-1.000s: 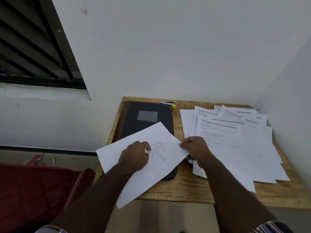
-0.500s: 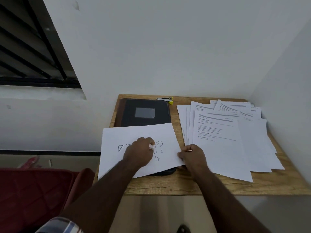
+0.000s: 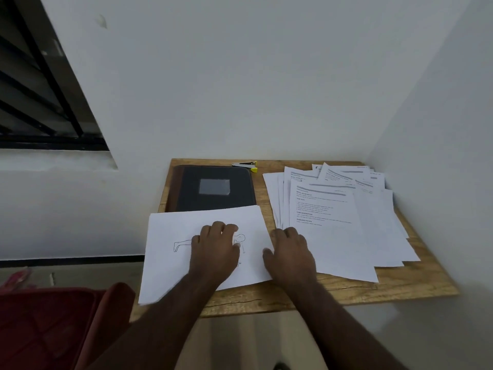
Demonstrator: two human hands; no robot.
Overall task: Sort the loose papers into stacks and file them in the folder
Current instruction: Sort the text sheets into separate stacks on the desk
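Under the left hand [image 3: 214, 247], pressed flat with relaxed fingers: drawing sheet [image 3: 170, 265] over black folder [image 3: 213, 188]. Beside the right hand [image 3: 289, 252], likewise flat: printed papers [image 3: 333, 222].

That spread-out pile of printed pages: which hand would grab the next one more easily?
Probably the right hand. It rests at the near left edge of the printed pages, while the left hand lies on the drawing sheet, farther from the pile.

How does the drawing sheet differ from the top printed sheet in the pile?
The drawing sheet shows a line figure; the printed sheet carries text. The drawing sheet lies sideways, partly over the folder, under the left hand; the printed sheet lies upright on the pile. Both are white.
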